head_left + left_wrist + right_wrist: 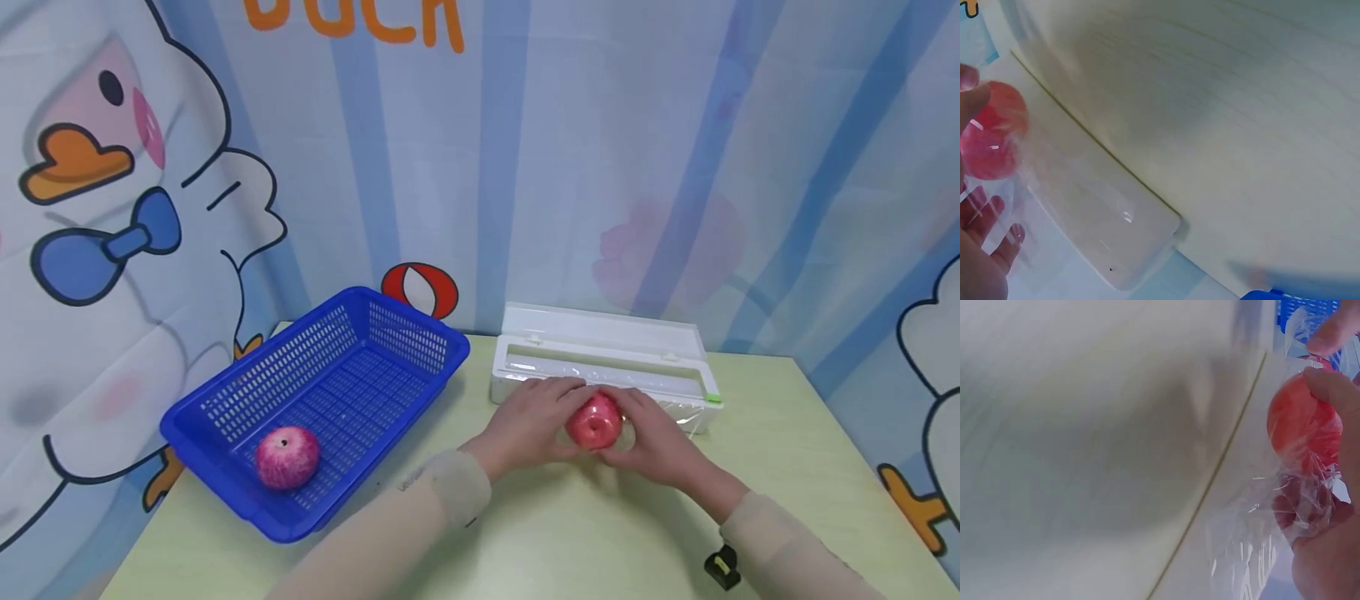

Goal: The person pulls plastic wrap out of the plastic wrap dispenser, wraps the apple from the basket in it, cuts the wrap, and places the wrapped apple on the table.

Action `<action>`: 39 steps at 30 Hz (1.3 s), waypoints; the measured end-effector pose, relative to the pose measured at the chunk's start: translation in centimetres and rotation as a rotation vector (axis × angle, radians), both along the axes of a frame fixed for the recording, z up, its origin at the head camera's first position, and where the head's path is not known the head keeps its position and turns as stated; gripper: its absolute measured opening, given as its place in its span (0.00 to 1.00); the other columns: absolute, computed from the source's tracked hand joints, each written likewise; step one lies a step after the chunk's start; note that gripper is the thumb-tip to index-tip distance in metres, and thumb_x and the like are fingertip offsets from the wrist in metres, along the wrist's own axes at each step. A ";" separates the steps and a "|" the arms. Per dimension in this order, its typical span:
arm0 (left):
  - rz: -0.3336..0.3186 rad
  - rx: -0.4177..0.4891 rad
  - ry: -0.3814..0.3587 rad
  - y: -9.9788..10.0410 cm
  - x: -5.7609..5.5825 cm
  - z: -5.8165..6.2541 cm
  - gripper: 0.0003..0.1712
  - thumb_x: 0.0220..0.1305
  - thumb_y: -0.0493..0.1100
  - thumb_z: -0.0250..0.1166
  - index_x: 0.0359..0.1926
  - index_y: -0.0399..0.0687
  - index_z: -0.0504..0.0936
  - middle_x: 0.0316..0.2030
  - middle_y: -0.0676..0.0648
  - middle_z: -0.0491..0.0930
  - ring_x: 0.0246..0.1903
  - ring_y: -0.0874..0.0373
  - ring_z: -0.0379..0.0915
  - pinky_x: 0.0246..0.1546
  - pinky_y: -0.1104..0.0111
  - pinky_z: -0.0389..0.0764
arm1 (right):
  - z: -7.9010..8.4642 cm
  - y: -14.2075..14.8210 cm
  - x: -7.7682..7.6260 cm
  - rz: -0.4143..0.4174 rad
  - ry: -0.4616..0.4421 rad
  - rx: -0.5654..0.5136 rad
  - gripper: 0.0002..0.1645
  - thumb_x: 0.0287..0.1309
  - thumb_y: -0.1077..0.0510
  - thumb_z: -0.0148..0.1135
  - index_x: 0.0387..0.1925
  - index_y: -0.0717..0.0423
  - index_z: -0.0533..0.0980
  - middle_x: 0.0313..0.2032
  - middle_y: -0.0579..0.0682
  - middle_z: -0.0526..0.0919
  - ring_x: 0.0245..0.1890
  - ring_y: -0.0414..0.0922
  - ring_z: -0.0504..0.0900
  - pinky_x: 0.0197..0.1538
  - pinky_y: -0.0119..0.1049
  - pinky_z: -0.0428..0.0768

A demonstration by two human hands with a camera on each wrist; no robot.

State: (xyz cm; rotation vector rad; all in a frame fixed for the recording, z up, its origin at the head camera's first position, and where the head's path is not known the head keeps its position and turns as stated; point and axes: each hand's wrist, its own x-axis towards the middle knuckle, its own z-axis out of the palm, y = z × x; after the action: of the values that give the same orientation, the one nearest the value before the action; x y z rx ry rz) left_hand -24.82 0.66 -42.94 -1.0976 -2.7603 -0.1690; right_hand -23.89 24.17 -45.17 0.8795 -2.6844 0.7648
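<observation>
both my hands, left and right, cup the apple on the desk by the wrap box; fingers curled, pinching film. best pull it taut, smooth creases.

Pale green table; blue-striped cartoon duck backdrop behind.

Head view: above, facing wall. Wrist views: close, blurred, probably low; all share apple.
</observation>
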 end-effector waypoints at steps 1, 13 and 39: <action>-0.007 -0.014 0.024 0.1 0.0 -0.1 0.54 0.63 0.65 0.76 0.82 0.56 0.63 0.75 0.51 0.70 0.75 0.56 0.64 0.75 0.57 0.69 | 0.2 0.1 0.0 -0.002 -0.017 -0.005 0.53 0.47 0.56 0.87 0.72 0.62 0.70 0.59 0.59 0.82 0.58 0.58 0.82 0.57 0.59 0.86; 0.068 -0.027 0.186 1.7 0.0 -1.3 0.56 0.59 0.69 0.77 0.80 0.53 0.64 0.71 0.52 0.73 0.73 0.57 0.66 0.73 0.61 0.71 | 1.8 0.5 -0.1 -0.026 -0.171 -0.082 0.48 0.54 0.48 0.84 0.67 0.65 0.70 0.59 0.58 0.82 0.53 0.51 0.84 0.55 0.54 0.87; 0.094 0.066 0.021 2.5 -0.9 -0.2 0.53 0.58 0.64 0.80 0.77 0.52 0.67 0.70 0.52 0.75 0.70 0.58 0.71 0.76 0.59 0.68 | 3.8 0.9 -0.4 -0.060 -0.049 0.156 0.49 0.57 0.32 0.75 0.68 0.60 0.76 0.58 0.56 0.85 0.56 0.57 0.81 0.59 0.61 0.82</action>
State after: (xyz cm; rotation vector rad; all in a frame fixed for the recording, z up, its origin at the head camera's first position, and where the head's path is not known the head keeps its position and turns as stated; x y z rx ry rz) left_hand -25.76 3.16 -43.17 -0.9461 -2.7590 -0.2335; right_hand -24.25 25.03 -41.41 0.8194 -2.8310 0.5770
